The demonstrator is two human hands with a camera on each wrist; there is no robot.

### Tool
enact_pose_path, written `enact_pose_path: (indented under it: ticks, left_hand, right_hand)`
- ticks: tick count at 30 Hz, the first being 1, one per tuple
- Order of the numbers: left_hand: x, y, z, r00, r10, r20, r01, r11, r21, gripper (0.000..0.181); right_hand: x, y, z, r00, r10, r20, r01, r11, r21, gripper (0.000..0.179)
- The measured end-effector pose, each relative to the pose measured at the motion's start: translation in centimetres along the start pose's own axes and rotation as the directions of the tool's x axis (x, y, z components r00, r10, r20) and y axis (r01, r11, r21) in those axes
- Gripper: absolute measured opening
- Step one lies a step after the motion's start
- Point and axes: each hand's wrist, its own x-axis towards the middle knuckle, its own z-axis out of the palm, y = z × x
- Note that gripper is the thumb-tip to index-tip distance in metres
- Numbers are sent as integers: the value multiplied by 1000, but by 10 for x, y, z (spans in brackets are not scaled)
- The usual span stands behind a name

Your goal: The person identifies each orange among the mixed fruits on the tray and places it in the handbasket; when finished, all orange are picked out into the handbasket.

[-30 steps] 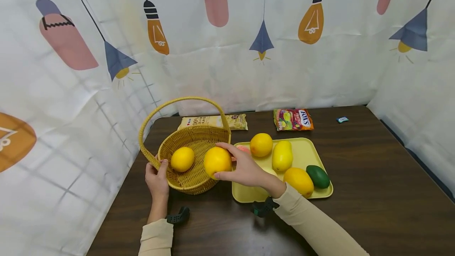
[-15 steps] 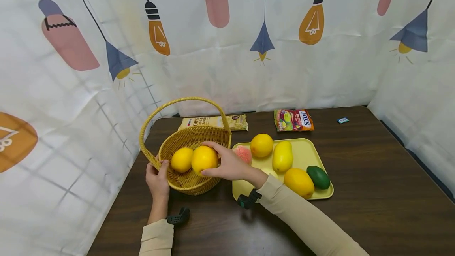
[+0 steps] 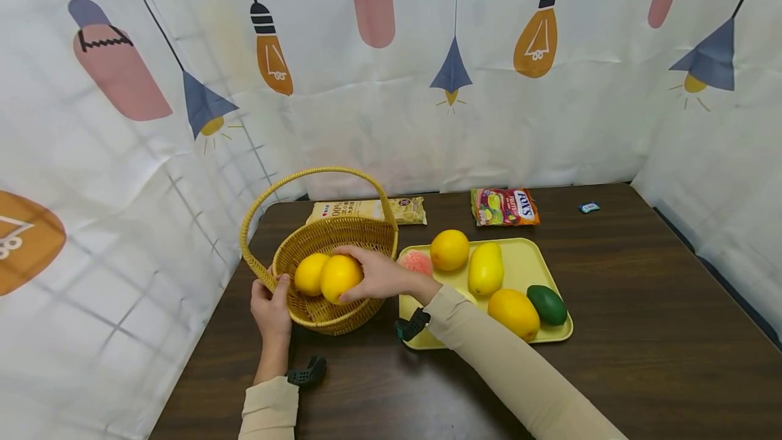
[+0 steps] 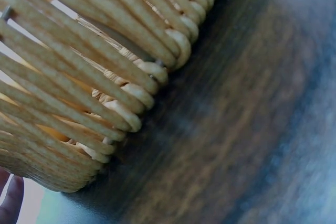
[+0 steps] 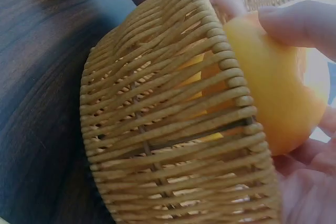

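Observation:
My right hand (image 3: 379,276) holds a yellow-orange round fruit, which looks like an orange (image 3: 339,280), inside the wicker basket (image 3: 342,321). Thumb and fingers curl round its sides in the right wrist view, where the basket's woven wall (image 5: 173,114) hides part of the fruit. Against it, on its left, lies another yellow fruit (image 3: 309,273) on the basket floor. My left hand (image 3: 271,307) grips the basket's left rim near the foot of the arched handle (image 3: 324,170), thumb on top. The left wrist view has mostly basket weave (image 4: 94,77), with fingertips (image 4: 11,200) at its lower left.
Right of the basket stands a yellow tray (image 3: 531,260) with a peach (image 3: 417,262), an orange fruit (image 3: 449,250), a yellow pear-shaped fruit (image 3: 485,269), a mango-like fruit (image 3: 513,314) and a green fruit (image 3: 546,304). Snack packets (image 3: 504,206) lie at the back of the table.
My right hand has moved left and slightly down with the orange, deeper into the basket and up against the other yellow fruit. The left hand has stayed on the rim.

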Motion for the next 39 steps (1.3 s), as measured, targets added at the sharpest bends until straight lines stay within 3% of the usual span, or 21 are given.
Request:
enact_pose_path:
  ticks: [4, 12, 20, 29, 39]
  left_hand:
    - [0, 0, 0, 1000, -3, -4, 3, 1000, 1, 13]
    - [1, 0, 2, 1000, 1, -4, -1, 1000, 28, 17]
    - [2, 1, 1, 1000, -4, 7, 4, 1000, 21, 19]
    - [2, 1, -2, 999, -34, 21, 35, 999, -8, 16]
    - [0, 1, -1, 1000, -20, -2, 20, 1000, 8, 19]
  right_hand:
    - [7, 0, 5, 999, -2, 35, 2, 1000, -8, 88]
    - [12, -5, 12, 996, 12, 83, 1, 989, -146, 86]
    - [16, -7, 13, 996, 25, 88, -8, 983, -181, 86]
    - [23, -8, 18, 988, 6, 157, 28, 977, -213, 83]
    - [29, -6, 25, 986, 4, 169, 46, 956, -290, 83]
